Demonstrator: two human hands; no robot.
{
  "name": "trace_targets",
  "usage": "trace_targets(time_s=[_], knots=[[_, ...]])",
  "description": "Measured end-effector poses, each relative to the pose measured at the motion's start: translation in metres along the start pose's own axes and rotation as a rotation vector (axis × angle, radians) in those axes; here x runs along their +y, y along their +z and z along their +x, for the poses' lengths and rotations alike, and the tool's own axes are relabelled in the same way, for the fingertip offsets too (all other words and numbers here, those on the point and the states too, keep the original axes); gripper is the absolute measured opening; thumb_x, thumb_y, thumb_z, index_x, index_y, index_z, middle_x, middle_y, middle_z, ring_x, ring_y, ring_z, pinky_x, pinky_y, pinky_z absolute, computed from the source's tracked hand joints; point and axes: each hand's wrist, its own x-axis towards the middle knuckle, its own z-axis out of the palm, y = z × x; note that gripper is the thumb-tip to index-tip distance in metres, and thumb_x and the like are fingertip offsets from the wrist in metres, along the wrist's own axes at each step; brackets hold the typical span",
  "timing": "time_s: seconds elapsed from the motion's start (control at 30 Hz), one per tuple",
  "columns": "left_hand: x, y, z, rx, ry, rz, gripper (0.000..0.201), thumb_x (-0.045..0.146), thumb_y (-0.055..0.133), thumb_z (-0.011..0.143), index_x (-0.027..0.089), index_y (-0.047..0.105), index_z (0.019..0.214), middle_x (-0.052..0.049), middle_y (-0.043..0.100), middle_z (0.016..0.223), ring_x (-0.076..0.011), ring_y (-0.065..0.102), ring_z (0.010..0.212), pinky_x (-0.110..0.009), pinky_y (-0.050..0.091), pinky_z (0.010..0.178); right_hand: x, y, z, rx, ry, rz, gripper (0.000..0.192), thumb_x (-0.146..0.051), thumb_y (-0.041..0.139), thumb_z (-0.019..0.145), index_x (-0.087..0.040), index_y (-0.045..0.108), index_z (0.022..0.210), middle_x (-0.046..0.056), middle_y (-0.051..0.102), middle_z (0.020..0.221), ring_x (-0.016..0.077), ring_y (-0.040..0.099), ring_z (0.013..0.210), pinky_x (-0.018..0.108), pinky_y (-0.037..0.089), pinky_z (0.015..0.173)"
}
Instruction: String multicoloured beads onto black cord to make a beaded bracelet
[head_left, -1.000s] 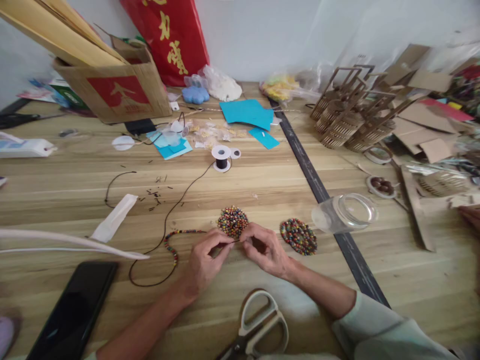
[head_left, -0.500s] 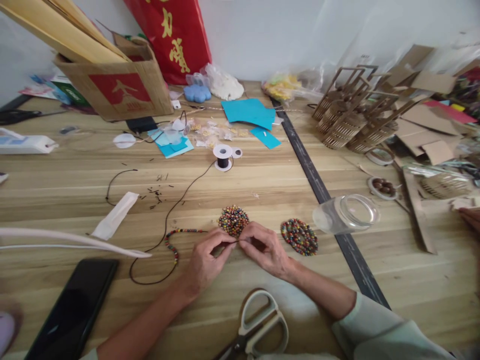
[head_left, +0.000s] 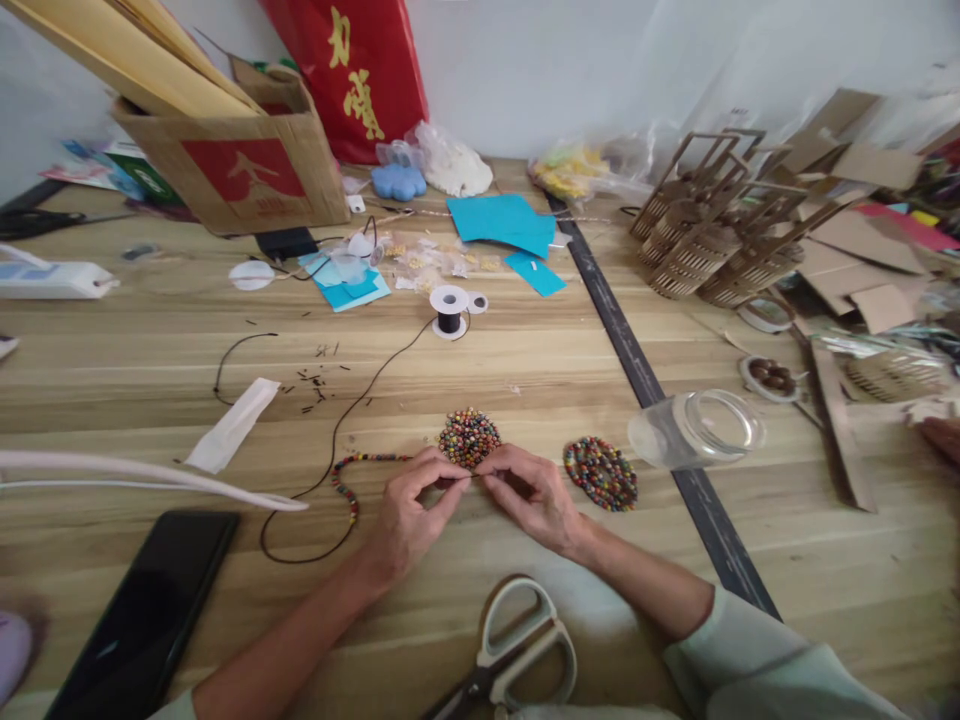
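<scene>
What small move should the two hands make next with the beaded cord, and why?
Probably wind the next stretch of beaded cord onto the bead coil. The left hand and right hand pinch the cord at the coil's near edge, and strung beads trail off to the left, not yet coiled.

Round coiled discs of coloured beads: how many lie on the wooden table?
2: one coiled bead disc just beyond the fingertips of both hands, another to its right, near the clear jar.

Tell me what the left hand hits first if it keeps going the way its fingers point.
Probably the right hand: the left hand points right along the cord, fingertips nearly meeting.
</scene>
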Motion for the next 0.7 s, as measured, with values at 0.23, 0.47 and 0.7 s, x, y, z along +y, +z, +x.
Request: trace_targets(time_s=[0.23,0.47,0.7], knots=[[0.0014,0.0003,-0.0004,-0.008,-0.002,0.007,0.01,0.008,0.06,0.082,0.013,0.067,0.078,-0.003,0.061,0.071,-0.0138,0.058,0.068,-0.023,0.048,0.063,0.0026,0.0003,-0.0001,-0.009,0.037,0.054,0.012,-0.026,0.058,0.091,-0.017,0.066,0.092,0.006,0.068,0.084,0.0149,0.063,0.077,0.026,0.051,0.071],[0.0006,0.002,-0.0015,-0.001,0.013,0.027,0.011,0.008,0.059,0.083,0.014,0.064,0.076,-0.003,0.06,0.07,-0.0141,0.057,0.068,-0.024,0.048,0.062,0.0027,0.0005,-0.0005,-0.026,0.06,0.098,0.012,-0.024,0.059,0.09,-0.016,0.067,0.093,0.007,0.068,0.085,0.0151,0.064,0.078,0.026,0.051,0.071],[-0.0001,0.0026,-0.0026,0.0,0.006,0.032,0.012,0.009,0.058,0.082,0.015,0.062,0.072,-0.002,0.059,0.067,-0.0139,0.055,0.065,-0.024,0.046,0.061,0.0022,0.0005,-0.0009,-0.022,0.078,0.102,0.015,-0.026,0.057,0.091,-0.016,0.067,0.096,0.007,0.068,0.086,0.0151,0.064,0.078,0.026,0.052,0.07]])
